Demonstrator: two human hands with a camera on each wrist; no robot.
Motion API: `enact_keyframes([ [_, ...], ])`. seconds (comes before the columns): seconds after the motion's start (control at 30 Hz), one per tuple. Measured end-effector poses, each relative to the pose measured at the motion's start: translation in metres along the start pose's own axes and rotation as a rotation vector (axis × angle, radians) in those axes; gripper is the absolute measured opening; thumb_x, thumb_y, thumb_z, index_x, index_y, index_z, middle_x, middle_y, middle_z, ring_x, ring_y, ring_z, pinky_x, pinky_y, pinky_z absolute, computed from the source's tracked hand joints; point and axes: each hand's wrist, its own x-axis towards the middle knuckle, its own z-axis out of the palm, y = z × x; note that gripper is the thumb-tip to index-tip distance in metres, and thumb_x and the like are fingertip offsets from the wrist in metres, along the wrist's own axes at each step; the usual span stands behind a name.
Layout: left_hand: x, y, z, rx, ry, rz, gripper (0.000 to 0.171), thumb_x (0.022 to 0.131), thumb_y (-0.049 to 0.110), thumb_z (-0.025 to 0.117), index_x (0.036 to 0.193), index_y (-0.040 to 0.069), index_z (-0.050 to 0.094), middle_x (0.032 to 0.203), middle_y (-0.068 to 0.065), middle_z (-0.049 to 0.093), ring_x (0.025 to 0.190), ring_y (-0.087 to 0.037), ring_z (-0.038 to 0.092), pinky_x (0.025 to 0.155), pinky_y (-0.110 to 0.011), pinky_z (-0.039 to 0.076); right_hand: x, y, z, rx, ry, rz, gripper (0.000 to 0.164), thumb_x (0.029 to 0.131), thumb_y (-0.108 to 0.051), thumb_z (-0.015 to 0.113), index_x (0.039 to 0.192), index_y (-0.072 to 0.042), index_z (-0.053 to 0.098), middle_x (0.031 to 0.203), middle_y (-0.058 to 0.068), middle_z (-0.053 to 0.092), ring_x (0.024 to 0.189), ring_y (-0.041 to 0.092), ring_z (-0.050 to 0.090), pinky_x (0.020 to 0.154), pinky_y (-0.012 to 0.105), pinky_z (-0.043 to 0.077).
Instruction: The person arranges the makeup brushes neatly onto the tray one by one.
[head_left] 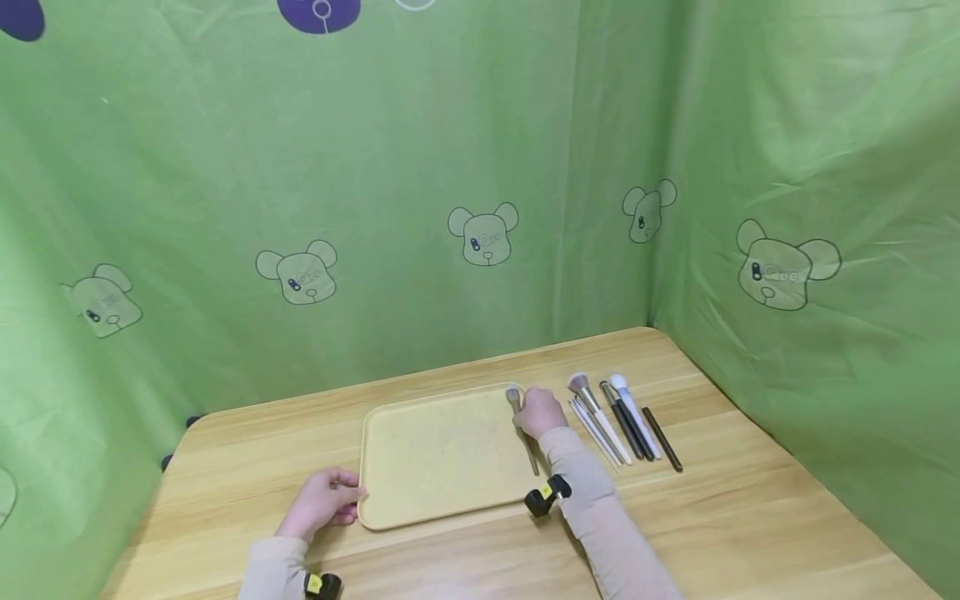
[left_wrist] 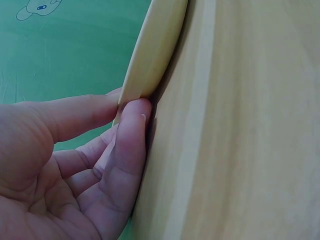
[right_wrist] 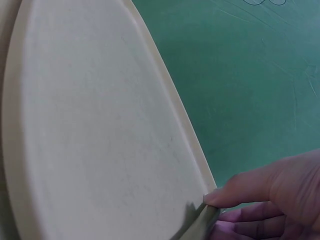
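Observation:
A pale yellow tray [head_left: 442, 454] lies on the wooden table. My left hand [head_left: 321, 502] pinches its rim near the front left corner, thumb above and fingers beneath, as the left wrist view shows on the tray's edge [left_wrist: 155, 55]. At the tray's right side my right hand [head_left: 540, 412] pinches a makeup brush [head_left: 532, 454] by its handle, between thumb and fingers. The brush lies along the inside of the right rim, bristles toward the back; the hand hides part of its middle. In the right wrist view only part of the brush handle [right_wrist: 201, 225] shows by the thumb.
Right of the tray lie several more makeup brushes: a fluffy one with a white handle [head_left: 611, 429], dark-handled ones [head_left: 636, 429], a white one [head_left: 637, 412] and a thin dark stick [head_left: 662, 439]. A green curtain [head_left: 412, 167] hangs behind the table [head_left: 735, 492].

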Motion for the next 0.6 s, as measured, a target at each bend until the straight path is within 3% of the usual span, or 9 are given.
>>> enact_keyframes([
  [0.6,0.0007,-0.0015,-0.0005,-0.001,-0.015,0.013,0.037,0.075,0.013,0.068,0.103,-0.005,0.053,0.075,-0.008,0.059,0.06,-0.016,0.058,0.057,-0.028,0.055,-0.0044,-0.0071,-0.0005,-0.094,0.006,-0.022,0.012,0.065,-0.008,0.066,0.068,-0.006,0.055,0.065,0.009,0.059,0.057,0.022,0.054,0.052,0.032,0.048],
])
